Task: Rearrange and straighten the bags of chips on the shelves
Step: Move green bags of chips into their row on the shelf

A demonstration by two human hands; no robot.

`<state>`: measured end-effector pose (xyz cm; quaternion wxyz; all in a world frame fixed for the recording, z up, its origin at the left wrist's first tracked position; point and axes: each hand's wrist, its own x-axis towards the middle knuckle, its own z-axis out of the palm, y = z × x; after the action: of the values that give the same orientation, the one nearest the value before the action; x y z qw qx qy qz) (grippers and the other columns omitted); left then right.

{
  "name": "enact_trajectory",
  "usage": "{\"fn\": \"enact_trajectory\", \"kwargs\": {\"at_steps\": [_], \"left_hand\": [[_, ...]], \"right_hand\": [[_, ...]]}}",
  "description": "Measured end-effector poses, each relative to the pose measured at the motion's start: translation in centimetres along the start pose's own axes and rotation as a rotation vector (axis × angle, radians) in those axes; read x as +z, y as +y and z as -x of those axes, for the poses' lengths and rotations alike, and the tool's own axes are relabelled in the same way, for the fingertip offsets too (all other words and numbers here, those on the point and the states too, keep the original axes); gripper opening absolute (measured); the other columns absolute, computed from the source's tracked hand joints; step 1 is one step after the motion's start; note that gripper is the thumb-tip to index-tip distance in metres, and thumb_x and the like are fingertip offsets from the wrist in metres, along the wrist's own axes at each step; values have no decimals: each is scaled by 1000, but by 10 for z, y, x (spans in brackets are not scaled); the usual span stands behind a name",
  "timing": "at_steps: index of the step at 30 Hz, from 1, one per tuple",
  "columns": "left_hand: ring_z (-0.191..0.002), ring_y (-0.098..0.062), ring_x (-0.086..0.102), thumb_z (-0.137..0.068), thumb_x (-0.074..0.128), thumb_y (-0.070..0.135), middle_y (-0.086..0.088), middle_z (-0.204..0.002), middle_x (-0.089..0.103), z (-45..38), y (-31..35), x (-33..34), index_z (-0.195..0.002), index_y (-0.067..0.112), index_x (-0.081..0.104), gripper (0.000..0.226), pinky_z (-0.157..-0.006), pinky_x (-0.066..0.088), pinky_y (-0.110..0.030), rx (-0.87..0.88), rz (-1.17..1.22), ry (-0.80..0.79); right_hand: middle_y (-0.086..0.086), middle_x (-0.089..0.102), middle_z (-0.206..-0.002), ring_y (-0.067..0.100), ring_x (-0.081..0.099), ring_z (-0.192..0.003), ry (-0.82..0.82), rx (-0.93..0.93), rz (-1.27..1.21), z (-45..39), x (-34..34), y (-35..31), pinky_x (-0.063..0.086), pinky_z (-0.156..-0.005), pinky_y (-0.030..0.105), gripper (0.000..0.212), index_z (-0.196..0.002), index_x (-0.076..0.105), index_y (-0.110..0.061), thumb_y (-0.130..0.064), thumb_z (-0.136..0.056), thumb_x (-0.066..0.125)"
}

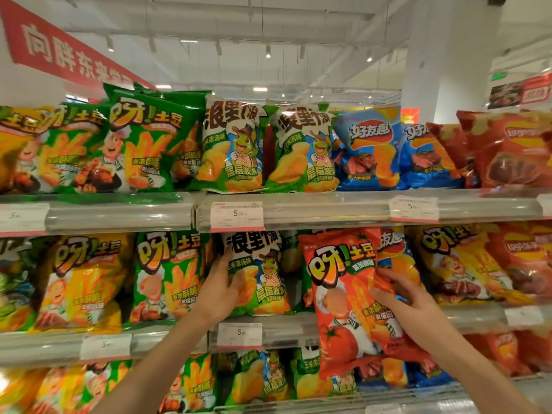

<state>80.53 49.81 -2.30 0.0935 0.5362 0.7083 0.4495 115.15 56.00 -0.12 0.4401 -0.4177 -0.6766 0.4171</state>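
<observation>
Nearest, right hand pinching the right edge of a red tomato chip bag, fingers curled over the front, bag held out in front of the middle shelf and hanging tilted past its lip. Left hand flat, fingers nearly straight, pressed against the front of a white-and-green frog bag standing on that same shelf, propping it upright. Likely step: slotting the red bag into a proper row. Best done by keeping the frog bag braced, lifting the red one clear of the price tag, then setting it down upright, label forward. Behind, upper shelf with green, blue and red bags leaning unevenly, probably next for straightening.
</observation>
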Motion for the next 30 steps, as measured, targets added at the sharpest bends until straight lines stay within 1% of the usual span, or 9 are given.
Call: {"fn": "enact_trajectory", "kwargs": {"at_steps": [3,5,8,12,16,19,23,27,30], "left_hand": [[-150,-21,22,-101,47,42,-1,-165,16,10,4,-1,-157,31,16,65,-120,27,-41,39,-85,46],[-149,-19,22,-100,49,44,1,-163,20,22,12,-3,-155,32,23,62,-119,28,-41,88,-105,90],[-137,-8,36,-99,51,45,12,-150,35,47,23,-5,-149,34,33,54,-113,35,-35,123,-59,111],[-116,5,55,-88,49,60,24,-132,50,82,36,-14,-144,44,36,60,-97,50,-26,-9,226,-14],[-109,1,63,-82,54,74,24,-132,51,110,28,-34,-142,60,27,68,-93,56,-37,-97,399,-118],[-102,10,62,-78,52,76,35,-118,54,129,23,-60,-142,63,22,72,-96,51,-31,-124,368,-92],[-106,11,59,-76,54,78,39,-128,44,156,3,-108,-140,68,18,74,-91,50,-21,-94,302,-31],[-101,20,55,-83,63,60,42,-117,45,183,-32,-171,-131,66,24,63,-75,48,-7,-122,376,41],[-111,27,42,-80,63,68,43,-127,42,207,-74,-223,-135,69,20,70,-89,42,-10,-148,343,91]], "right_hand": [[-17,61,-122,0,57,-112,-14,2,-30,-1,3,5,47,-101,38,41,-124,60,-42,-36,-85,72],[-15,64,-122,5,62,-111,-36,11,-78,-2,8,6,49,-102,43,41,-123,60,-44,-38,-84,72],[-10,66,-123,10,66,-106,-63,24,-185,0,23,4,53,-97,43,43,-121,61,-43,-37,-80,72],[-24,64,-116,6,62,-110,-117,19,-266,6,56,2,50,-101,42,51,-120,61,-49,-46,-71,71],[-25,64,-116,-10,63,-99,-199,-7,-308,16,100,-7,50,-89,27,44,-119,60,-45,-40,-76,69],[-17,72,-109,1,70,-93,-276,31,-345,27,136,-21,54,-81,31,43,-115,62,-42,-36,-73,72],[-18,68,-117,9,67,-106,-358,41,-307,50,191,-46,53,-95,40,54,-120,60,-42,-42,-68,73],[-15,67,-115,5,65,-104,-405,0,-299,82,258,-77,52,-86,32,45,-115,60,-37,-32,-73,72],[-10,67,-117,10,63,-110,-456,27,-294,110,319,-98,49,-98,41,44,-117,60,-39,-32,-76,76]]}}
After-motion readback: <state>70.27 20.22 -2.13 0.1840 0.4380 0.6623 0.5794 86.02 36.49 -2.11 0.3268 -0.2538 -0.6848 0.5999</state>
